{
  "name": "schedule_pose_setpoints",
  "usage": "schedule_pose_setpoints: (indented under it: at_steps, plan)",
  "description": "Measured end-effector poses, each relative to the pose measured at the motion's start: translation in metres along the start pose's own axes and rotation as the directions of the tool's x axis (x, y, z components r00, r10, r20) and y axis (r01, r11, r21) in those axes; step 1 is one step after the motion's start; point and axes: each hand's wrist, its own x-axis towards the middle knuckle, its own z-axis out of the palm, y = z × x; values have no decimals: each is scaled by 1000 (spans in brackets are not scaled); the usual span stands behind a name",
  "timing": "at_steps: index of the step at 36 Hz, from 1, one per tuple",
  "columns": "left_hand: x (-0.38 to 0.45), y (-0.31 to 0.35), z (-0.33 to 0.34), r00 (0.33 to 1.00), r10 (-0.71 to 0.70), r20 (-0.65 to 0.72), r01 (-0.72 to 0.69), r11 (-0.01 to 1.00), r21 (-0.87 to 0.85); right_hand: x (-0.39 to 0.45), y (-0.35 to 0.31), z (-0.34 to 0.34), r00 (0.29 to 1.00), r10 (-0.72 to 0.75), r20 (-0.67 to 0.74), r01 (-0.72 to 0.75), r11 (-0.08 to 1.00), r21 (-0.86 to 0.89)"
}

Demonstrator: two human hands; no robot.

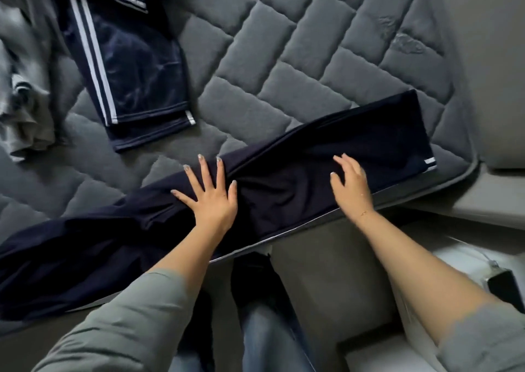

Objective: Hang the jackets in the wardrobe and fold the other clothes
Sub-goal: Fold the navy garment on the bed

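A long dark navy garment [284,190], folded lengthwise into a strip, lies along the near edge of the grey quilted mattress [284,59]. Its far right end shows a small white stripe. My left hand [210,195] presses flat on the middle of the strip with fingers spread. My right hand [350,187] rests on the cloth further right, fingers slightly curled and apart, holding nothing. The strip's left end bunches and hangs over the mattress edge.
Navy velvet track trousers [127,67] with white side stripes lie at the upper left of the mattress. A crumpled grey garment [22,87] sits at the far left. Beyond the mattress's right edge is a pale floor [483,59] with a dark phone-like object [505,286].
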Motion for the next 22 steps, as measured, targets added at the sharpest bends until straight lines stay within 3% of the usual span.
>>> schedule_pose_setpoints:
  at_steps: [7,15,22]
  plan:
    - [6,64,24,1000,-4,-18,4,1000,-21,25,48,-31,993,9,-121,-16,998,-61]
    - [10,66,35,999,-17,-35,17,1000,19,74,86,-87,909,233,-346,-265,963,-47]
    - [11,68,37,999,-28,-39,29,999,34,95,102,-110,882,411,-230,-418,908,23]
